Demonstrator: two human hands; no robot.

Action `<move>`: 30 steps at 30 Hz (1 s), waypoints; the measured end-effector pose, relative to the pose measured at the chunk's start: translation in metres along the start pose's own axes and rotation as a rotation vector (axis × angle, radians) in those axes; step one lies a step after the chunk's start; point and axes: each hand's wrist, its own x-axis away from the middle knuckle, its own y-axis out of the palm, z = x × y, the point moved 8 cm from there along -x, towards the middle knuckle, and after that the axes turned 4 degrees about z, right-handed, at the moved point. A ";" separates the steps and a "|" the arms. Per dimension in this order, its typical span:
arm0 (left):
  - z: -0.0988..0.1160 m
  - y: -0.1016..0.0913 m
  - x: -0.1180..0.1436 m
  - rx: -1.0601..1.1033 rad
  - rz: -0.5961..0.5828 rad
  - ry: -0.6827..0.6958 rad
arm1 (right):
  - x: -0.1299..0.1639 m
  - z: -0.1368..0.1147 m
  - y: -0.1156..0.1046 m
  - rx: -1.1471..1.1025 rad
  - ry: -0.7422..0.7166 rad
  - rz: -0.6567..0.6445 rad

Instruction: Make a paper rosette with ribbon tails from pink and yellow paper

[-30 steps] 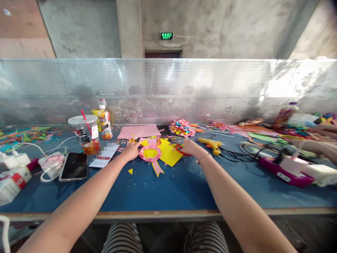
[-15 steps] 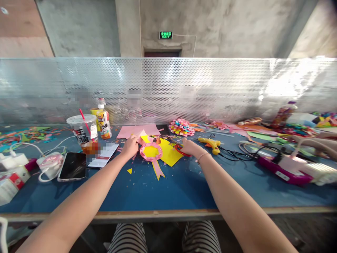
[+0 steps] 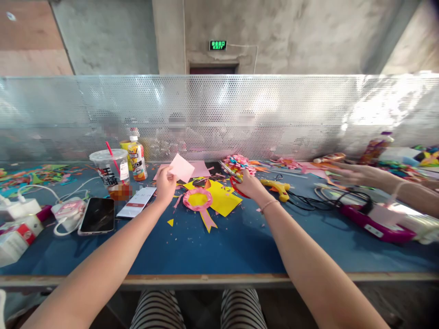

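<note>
Head – L hand (image 3: 164,183) raised w/ pink paper (image 3: 181,167)

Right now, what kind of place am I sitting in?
Probably a shared craft workbench in a workshop hall. Paper scraps cover the blue table, a yellow glue gun lies by the right hand holding red scissors, and a perforated metal screen divides facing seats.
</note>
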 end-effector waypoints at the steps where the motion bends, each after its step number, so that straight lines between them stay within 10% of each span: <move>1: 0.001 0.000 0.000 0.016 0.005 -0.004 | 0.000 -0.002 -0.007 -0.036 0.002 0.056; 13: -0.002 0.024 0.014 0.327 -0.162 -0.163 | 0.013 -0.042 -0.023 -0.360 -0.227 0.208; 30: -0.033 0.028 0.017 0.537 -0.067 -0.509 | 0.035 -0.082 0.002 -0.513 -0.406 -0.163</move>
